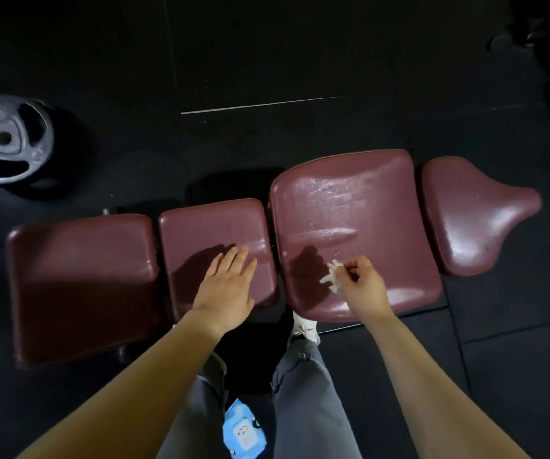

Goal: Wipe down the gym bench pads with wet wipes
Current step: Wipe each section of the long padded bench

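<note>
Pinched in the right hand's grip, a crumpled wet wipe hung over the lower centre of the widest pad, right of the frame's middle. Just left of it, the left hand lay flat with straight fingers on the second pad, holding nothing. Streaks and a wet sheen (most plainly across its upper half) suggested the widest pad was largely wiped; the saddle-shaped pad at right also gleamed, though wetness there I could not confirm. The second pad and the far-left pad looked dull, so probably remained. A blue wipes pack sat at bottom centre, between the legs.
</note>
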`<state>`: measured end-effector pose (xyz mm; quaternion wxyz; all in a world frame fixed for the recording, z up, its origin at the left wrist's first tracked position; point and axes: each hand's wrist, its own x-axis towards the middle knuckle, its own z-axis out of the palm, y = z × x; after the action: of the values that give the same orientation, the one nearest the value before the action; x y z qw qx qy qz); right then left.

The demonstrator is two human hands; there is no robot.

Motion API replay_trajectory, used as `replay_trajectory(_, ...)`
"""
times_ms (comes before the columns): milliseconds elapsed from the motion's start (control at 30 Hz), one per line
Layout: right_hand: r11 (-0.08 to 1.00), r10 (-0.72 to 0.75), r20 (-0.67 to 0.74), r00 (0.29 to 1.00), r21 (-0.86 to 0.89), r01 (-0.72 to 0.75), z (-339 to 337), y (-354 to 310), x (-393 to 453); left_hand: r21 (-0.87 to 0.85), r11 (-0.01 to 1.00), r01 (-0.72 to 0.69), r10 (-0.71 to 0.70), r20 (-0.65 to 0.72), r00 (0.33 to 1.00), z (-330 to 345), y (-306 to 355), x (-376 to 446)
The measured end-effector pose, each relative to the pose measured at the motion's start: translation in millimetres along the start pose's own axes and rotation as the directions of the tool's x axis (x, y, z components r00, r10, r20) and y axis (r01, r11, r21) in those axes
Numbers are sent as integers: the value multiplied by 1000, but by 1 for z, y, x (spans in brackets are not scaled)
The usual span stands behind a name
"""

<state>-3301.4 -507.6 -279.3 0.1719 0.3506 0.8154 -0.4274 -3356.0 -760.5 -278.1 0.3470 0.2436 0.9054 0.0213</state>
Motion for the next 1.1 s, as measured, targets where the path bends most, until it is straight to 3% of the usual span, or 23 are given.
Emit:
replay_trajectory(300,998,-48,71,996,42,45,-72,9,78,-202,962,182,-173,60,983,18,89,50)
replay_trajectory(500,996,-92,64,994,27,91,-107,-3,133,-145,948,285,-270,115,956,14,100,71)
replay_trajectory(667,997,-80,-55,995,3,81,-113,-15,186,-199,918,343,-328,102,939,14,97,86)
replay_trajectory(900,1000,-14,-366,931,-19,8,-103,-38,265,-255,901,350,-346,61,936,16,76,96)
replay_trajectory(1033,996,71,-379,923,-30,-89,-73,-58,279,-248,924,290,-297,11,955,26,67,97)
replay_trajectory(1100,996,-7,-363,932,-82,-24,-44,-76,270,-280,923,265,-283,-23,959,30,65,96)
